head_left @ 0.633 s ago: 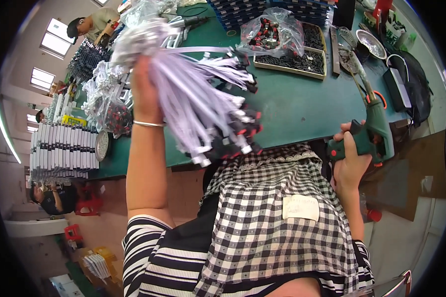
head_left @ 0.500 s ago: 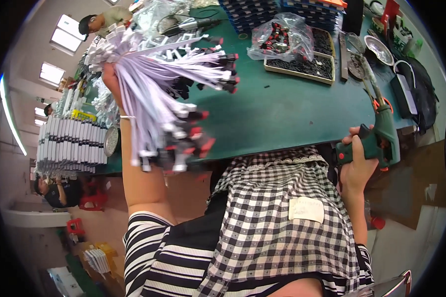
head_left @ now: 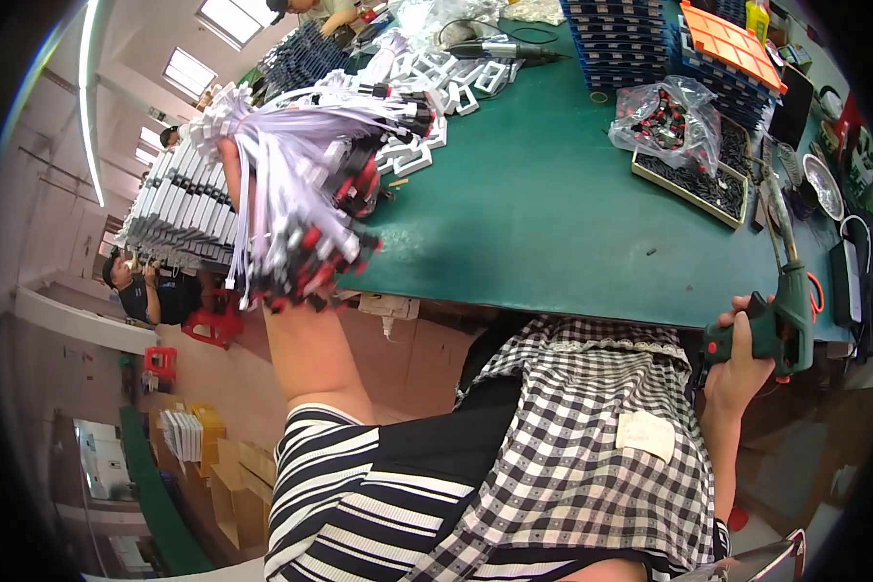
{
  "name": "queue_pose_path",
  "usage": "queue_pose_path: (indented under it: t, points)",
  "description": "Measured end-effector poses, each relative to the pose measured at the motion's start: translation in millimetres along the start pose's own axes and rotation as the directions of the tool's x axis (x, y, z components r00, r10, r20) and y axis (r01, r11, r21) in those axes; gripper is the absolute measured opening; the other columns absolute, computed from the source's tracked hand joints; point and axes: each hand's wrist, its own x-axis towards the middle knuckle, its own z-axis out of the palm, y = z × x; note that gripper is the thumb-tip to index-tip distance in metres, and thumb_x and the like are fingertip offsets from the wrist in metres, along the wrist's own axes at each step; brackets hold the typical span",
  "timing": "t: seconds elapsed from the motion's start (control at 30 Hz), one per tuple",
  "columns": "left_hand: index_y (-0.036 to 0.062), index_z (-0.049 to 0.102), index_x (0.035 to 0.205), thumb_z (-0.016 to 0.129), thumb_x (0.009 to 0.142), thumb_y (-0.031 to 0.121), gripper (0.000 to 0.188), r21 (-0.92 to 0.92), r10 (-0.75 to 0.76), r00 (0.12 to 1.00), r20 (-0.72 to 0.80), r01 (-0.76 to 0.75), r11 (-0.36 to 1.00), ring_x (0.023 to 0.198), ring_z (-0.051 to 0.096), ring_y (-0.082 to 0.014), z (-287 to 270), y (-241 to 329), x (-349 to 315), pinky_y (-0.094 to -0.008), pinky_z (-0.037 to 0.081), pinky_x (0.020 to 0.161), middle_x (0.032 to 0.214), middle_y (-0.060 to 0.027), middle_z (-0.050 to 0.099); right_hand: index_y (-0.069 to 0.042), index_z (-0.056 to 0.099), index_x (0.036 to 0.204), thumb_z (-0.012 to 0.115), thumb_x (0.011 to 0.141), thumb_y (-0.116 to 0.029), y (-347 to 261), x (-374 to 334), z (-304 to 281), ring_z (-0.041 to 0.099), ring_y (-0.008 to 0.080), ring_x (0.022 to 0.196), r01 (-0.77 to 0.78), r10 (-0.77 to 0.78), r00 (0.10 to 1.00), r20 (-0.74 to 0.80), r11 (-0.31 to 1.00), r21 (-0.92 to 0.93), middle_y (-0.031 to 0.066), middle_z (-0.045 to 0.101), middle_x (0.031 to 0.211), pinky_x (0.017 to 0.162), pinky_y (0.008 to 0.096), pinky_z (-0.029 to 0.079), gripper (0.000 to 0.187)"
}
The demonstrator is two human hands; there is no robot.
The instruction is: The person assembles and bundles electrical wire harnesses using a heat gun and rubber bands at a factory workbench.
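Observation:
My left hand (head_left: 231,173), mostly covered by what it carries, is closed round a large bundle of white flat cables (head_left: 291,155). White connectors cluster at the bundle's top, and black and red plugs hang at its loose, motion-blurred ends. The bundle is held up at the left part of the green table (head_left: 514,213). At the right front edge, my right hand (head_left: 740,367) grips a green pistol-grip soldering gun (head_left: 793,315), its long metal barrel pointing away from me.
White rectangular frames (head_left: 412,160) lie behind the bundle; stacked white parts (head_left: 186,206) stand left of it. A tray of black parts (head_left: 694,192) holds a plastic bag of red-black pieces (head_left: 662,121). Blue trays (head_left: 616,48) are piled behind. Other people sit at the left and far side.
The view has turned left, so the table and trays sit farther right in it. My left hand has carried the cable bundle leftward relative to the table. The soldering gun stays in my right hand.

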Motion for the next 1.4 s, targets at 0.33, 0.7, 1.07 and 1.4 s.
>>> queue_pose_path:
  t: [0.33, 0.7, 1.07, 1.4]
  points:
    - [0.0011, 0.049, 0.121, 0.030, 0.094, 0.047, 0.056, 0.145, -0.089, 0.868, -0.489, 0.181, 0.973, 0.112, 0.051, -0.0288, -23, -76, 34, -0.0431, 0.036, 0.100, 0.119, -0.0131, 0.055, -0.008, 0.038, 0.123, 0.057, 0.079, -0.005, 81, 40, 35, 0.059, 0.0251, 0.088, -0.373, 0.246, 0.908, 0.338, 0.841, 0.392, 0.0160, 0.053, 0.111, 0.085, 0.0441, 0.046, 0.047]
    - [-0.0038, 0.032, 0.134, 0.026, 0.093, 0.052, 0.069, -0.383, -0.128, 0.794, 0.595, 0.420, 0.823, 0.126, 0.036, -0.0355, -12, -80, 17, -0.0481, 0.024, 0.107, 0.136, -0.0225, 0.037, -0.009, 0.042, 0.117, 0.055, 0.075, -0.018, 83, 100, 14, 0.058, 0.0240, 0.092, -0.346, 0.076, 0.874, 0.479, 0.791, 0.505, 0.0138, 0.054, 0.114, 0.093, 0.0414, 0.040, 0.045]
    - [0.0023, 0.040, 0.130, 0.051, 0.090, 0.037, 0.054, 0.101, -0.071, 0.988, 0.138, 0.057, 0.993, 0.119, 0.044, -0.0283, 1, -168, 11, -0.0408, 0.031, 0.103, 0.129, -0.0154, 0.046, -0.015, 0.049, 0.113, 0.060, 0.073, -0.020, 75, 90, -23, 0.055, 0.0218, 0.081, -0.244, 0.063, 0.961, 0.269, 0.651, 0.718, 0.0114, 0.057, 0.104, 0.082, 0.0406, 0.043, 0.041]
    - [-0.0001, 0.046, 0.124, 0.054, 0.090, 0.020, 0.040, 0.734, -0.131, 0.964, -0.232, 0.262, 0.627, 0.101, 0.053, -0.0181, -15, -118, -37, -0.0310, 0.043, 0.086, 0.118, -0.0107, 0.053, -0.018, 0.053, 0.109, 0.060, 0.073, -0.021, 66, 101, -35, 0.047, 0.0174, 0.070, -0.280, -0.002, 0.943, 0.334, 0.539, 0.795, 0.0079, 0.058, 0.103, 0.067, 0.0314, 0.041, 0.037]
